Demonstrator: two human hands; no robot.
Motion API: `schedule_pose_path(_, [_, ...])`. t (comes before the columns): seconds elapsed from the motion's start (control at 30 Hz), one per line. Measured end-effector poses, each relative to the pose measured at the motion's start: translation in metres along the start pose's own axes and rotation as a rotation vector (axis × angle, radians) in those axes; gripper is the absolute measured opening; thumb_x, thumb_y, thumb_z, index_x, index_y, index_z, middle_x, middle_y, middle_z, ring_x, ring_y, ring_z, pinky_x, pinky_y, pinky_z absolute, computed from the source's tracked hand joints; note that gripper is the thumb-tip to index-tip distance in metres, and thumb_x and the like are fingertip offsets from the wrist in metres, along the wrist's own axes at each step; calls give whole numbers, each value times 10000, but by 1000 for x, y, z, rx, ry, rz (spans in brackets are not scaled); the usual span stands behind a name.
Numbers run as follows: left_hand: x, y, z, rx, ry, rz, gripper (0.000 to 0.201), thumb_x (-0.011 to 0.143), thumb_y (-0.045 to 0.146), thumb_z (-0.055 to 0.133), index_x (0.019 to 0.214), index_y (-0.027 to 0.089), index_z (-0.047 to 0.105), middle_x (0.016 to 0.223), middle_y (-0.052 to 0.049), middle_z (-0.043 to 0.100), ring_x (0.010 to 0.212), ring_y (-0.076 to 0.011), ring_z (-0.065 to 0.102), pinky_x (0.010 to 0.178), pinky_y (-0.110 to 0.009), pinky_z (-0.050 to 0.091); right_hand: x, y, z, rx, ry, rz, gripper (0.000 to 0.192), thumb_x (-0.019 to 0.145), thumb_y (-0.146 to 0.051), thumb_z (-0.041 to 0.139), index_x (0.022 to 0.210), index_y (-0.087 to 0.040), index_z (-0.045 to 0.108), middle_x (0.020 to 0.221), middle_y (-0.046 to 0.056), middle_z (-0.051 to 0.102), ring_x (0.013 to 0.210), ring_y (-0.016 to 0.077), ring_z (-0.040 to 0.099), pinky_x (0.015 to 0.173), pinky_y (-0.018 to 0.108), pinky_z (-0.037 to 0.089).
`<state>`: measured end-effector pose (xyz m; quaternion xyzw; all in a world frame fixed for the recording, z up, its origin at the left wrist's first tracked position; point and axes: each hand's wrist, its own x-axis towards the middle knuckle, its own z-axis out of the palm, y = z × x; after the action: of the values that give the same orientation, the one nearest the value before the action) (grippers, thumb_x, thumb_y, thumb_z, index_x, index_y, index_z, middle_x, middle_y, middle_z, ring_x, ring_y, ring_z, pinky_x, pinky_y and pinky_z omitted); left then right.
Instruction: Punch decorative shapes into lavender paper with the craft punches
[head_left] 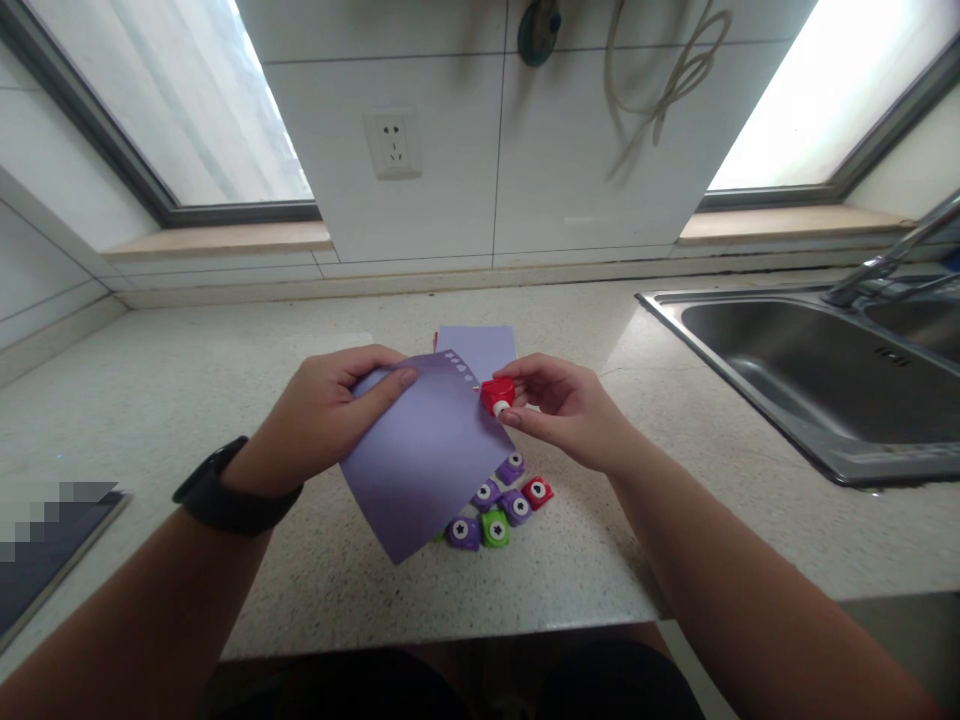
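Observation:
My left hand (337,405) pinches a sheet of purple paper (431,450) near its upper left edge, thumb on top. A row of small cut-out shapes runs along the sheet's upper right edge. Between the thumb and fingers of my right hand (562,408) is a small red craft punch (498,394) with a white part, set at that paper edge. Below the sheet, several more punches lie on the counter: purple ones (464,532), a green one (495,528) and a red one (537,491). The sheet hides part of this group.
More purple paper (480,340) lies behind the held sheet on the speckled counter (225,590). A steel sink (810,370) with a tap (885,260) is at the right. A dark flat device (60,550) rests at the left edge. The tiled wall carries a socket (393,145).

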<state>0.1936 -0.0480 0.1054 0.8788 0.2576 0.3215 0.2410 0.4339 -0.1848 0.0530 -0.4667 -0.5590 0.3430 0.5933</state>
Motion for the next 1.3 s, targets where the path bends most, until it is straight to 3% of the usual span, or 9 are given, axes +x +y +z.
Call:
schedule_pose_path(0.2, [1,7,-4,27,-93,-69,314,943,512,636,988,250,804,929,-21,790,831,-211,695,801,-305,557,1,3,1,18,-45,56,411,758,-288,890,1094,-174,683,983,65,742,812,134,657,774,293,578])
schedule_pose_path(0.47, [0,9,-4,20,-143,-44,303,947,500,629,1011,263,807,939,-17,795,838,-207,704,779,-296,565,1,7,4,-11,-77,35,360,740,-257,894,1042,-168,719,986,62,745,866,146,670,824,303,561])
schedule_pose_path(0.73, [1,10,-4,-20,-184,-21,275,961,464,630,1003,255,805,936,-8,796,821,-182,707,766,-267,548,1,11,4,-76,-82,28,358,724,-265,896,1021,-155,729,946,67,752,843,156,670,805,323,549])
schedule_pose_path(1.3, [1,15,-5,-64,-211,-9,240,953,440,630,954,273,803,879,7,782,778,-171,692,746,-257,550,-1,14,5,60,-75,41,340,604,-140,932,861,-159,711,844,40,758,771,140,675,721,278,547])
